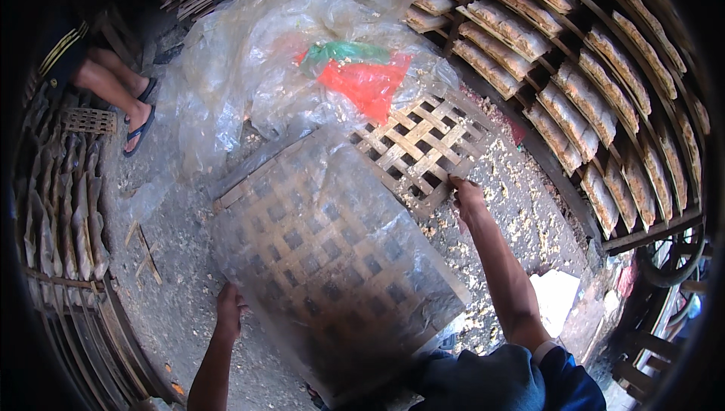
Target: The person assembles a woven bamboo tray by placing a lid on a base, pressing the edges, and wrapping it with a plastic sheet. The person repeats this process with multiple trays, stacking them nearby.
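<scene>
A large woven bamboo tray (332,267) under a cloudy clear plastic sheet (264,207) lies in front of me, its near end by my lap. At its left edge is my left hand (229,310), with fingers curled around the rim. Beyond it, partly covered by it, lies a bare woven bamboo tray (411,146). My right hand (467,196) is closed on the near right corner of that bare tray, with the thumb side on top. Part of the fingers is hidden below the rim.
Crumpled clear plastic (234,56) with a red plastic piece (370,82) and a green one (343,54) lies ahead. Racks of loaded trays (570,101) line the right; more trays (72,207) stand left. Pale crumbs litter the floor (521,214). A person's sandalled foot (138,120) is far left.
</scene>
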Demonstrator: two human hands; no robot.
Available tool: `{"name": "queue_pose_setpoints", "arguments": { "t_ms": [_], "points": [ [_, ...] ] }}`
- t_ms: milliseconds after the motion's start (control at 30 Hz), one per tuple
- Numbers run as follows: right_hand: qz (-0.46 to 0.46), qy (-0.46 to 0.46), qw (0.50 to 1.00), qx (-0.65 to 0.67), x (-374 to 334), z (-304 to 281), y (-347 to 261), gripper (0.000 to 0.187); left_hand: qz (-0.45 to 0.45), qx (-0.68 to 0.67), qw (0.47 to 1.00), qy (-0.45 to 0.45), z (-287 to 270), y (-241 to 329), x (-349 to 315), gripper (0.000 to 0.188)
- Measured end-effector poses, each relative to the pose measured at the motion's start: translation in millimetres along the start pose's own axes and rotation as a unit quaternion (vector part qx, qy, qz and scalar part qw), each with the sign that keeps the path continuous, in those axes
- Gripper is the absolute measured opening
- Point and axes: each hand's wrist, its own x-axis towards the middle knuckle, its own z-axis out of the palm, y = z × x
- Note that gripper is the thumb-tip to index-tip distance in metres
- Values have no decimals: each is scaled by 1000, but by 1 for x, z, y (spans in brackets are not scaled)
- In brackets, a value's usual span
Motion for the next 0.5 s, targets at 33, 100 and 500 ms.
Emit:
{"name": "queue_pose_setpoints", "arguments": {
  "t_ms": [33,100,500],
  "points": [
    [-7,-19,999,32,5,-6,1,23,0,0,1000,-6,3,2,0,30],
    [3,-65,990,127,8,-15,-2,22,1,-3,1000,-16,6,4,0,30],
    [-72,-183,942,272,-49,-26,-108,30,-1,-50,999,11,2,3,-10,45]
  ]
}}
